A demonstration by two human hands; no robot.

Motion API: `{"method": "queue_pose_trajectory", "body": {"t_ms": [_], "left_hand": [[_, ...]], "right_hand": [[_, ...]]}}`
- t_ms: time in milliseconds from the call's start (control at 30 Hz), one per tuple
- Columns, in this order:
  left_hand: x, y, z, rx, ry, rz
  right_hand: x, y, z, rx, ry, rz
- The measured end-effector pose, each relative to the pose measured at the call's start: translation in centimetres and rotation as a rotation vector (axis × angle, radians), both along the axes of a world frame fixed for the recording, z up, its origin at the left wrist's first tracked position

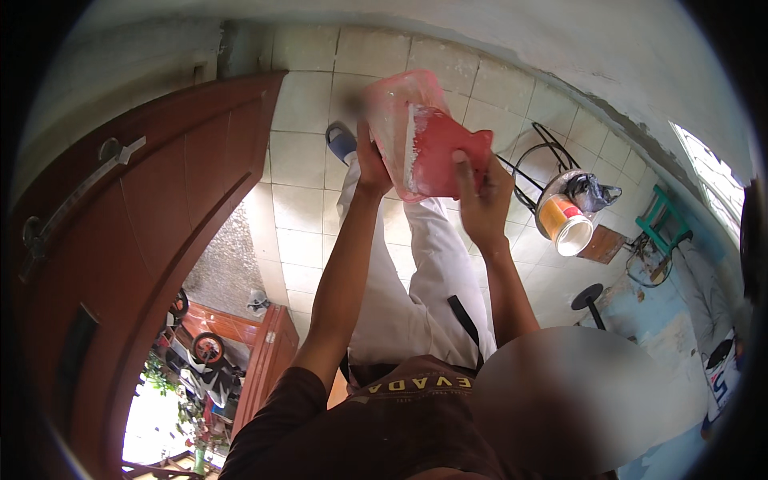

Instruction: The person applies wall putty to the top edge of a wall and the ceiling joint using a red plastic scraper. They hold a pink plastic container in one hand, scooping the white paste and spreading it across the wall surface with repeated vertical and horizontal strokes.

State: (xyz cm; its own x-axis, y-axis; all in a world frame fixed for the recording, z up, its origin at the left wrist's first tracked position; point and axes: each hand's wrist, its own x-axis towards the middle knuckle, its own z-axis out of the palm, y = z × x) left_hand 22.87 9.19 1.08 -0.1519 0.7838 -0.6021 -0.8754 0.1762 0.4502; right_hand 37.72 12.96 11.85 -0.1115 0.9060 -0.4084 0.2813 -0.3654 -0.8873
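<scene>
My left hand (374, 166) is closed on the near left edge of a translucent pink plastic tray (392, 94), held out in front of me above the tiled floor. My right hand (485, 200) grips a flat red plastic putty scraper (445, 150), its thumb lying on the upper face. The scraper lies over the tray, its straight edge toward the tray's left part. White paste coats that edge, and pale smears cover the tray. Whether the scraper's blade touches the tray's bottom I cannot tell.
At the right, a round stool (552, 188) with black legs bears a tipped orange-and-white tub (566, 224) and a dark plastic bag (592, 192). A green stool (662, 218) stands by the right wall. The brown door (184, 160) is on the left; a motorbike (206, 360) is beyond the doorway.
</scene>
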Motion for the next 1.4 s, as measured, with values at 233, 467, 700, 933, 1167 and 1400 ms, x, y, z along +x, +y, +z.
{"method": "queue_pose_trajectory", "body": {"t_ms": [233, 467, 700, 933, 1167, 1400], "left_hand": [[-1.5, -1.2, -1.7, -0.017, -0.125, 0.035], [-4.6, -5.3, -3.3, -0.103, -0.166, 0.211], [-5.5, -9.4, -4.8, -0.162, -0.085, 0.325], [-4.5, -11.1, -5.7, -0.200, -0.201, 0.331], [-4.0, -11.5, -5.8, -0.228, -0.259, 0.353], [-3.5, -10.6, -5.2, -0.253, -0.250, 0.332]], "right_hand": [[3.4, 1.2, -4.1, -0.768, 0.894, -0.505], [1.3, 4.8, -10.3, -0.723, 0.952, -0.583], [-2.3, 13.5, -21.4, -0.582, 0.849, -0.523], [-4.4, 24.3, -17.9, -0.419, 1.064, -0.591], [-2.2, 17.2, -10.6, -0.232, 1.125, -0.786], [-4.5, 18.5, -22.8, -0.546, 0.932, -0.640]]}}
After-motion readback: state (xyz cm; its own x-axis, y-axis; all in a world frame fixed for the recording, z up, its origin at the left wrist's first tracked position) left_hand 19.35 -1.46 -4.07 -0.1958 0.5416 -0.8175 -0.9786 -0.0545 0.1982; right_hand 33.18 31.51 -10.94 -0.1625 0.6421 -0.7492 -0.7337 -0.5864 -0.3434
